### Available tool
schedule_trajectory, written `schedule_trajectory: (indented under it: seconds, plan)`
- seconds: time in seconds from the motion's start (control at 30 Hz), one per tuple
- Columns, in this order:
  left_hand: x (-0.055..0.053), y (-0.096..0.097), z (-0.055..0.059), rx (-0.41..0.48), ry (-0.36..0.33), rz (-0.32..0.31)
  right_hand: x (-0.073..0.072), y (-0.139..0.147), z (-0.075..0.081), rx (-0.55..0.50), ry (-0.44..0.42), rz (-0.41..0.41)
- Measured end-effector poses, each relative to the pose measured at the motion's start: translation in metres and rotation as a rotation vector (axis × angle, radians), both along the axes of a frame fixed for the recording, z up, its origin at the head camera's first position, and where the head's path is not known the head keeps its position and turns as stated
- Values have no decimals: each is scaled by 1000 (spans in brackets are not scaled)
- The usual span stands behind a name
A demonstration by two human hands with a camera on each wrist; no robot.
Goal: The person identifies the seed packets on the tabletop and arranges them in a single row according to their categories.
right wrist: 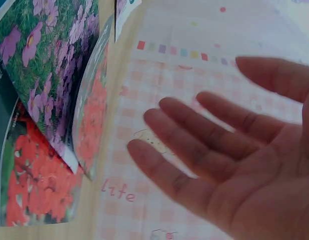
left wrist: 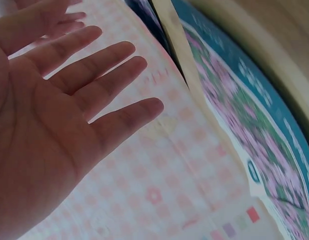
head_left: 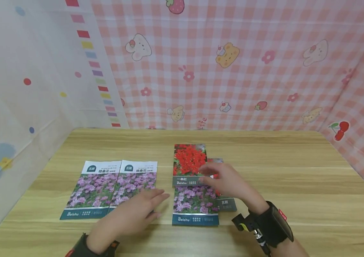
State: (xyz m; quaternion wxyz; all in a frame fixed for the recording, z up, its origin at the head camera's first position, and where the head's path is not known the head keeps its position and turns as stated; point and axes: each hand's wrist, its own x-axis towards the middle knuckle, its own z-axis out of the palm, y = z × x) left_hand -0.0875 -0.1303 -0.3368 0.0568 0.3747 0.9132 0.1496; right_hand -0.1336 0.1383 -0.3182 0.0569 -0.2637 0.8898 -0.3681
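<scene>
Two purple-flower seed packets (head_left: 92,191) lie side by side at the left, the inner one partly hidden by my left hand (head_left: 132,211). That hand has its fingers extended and holds nothing; the left wrist view shows its bare palm. At the middle, a red-flower seed packet (head_left: 188,160) overlaps the top of another purple-flower seed packet (head_left: 195,203). A second red-flower packet (head_left: 227,204) lies partly under them on the right. Over these packets hovers my right hand (head_left: 228,178), its fingers loosely bent with nothing between them in the right wrist view.
The packets lie on a wood-grain table (head_left: 297,178). Behind it hangs a pink checked cloth (head_left: 249,82) with cartoon prints, and a white dotted cloth (head_left: 24,100) covers the left side. Each wrist wears a black strap (head_left: 273,223).
</scene>
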Motion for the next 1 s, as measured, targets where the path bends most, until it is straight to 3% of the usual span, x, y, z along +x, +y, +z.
schedule_trajectory:
  seconds: [0.07,0.17,0.37,0.57,0.77,1.0]
  plan:
    - [3,5,-1,-26,19,-34,-4,4,-2,-9,-49,-39]
    - [8,12,-2,-68,-10,-65,-9,9,-5,-13,-111,-85]
    - [14,20,-3,-145,-121,-75,-15,15,-9,26,-176,-162]
    - [17,22,-6,-168,-136,-86,-19,17,-16,43,-243,-209]
    - [17,22,-9,-193,-175,-88,-23,17,-27,-2,-366,-273]
    - [16,23,-10,-214,-203,-96,-28,19,-35,-45,-441,-293]
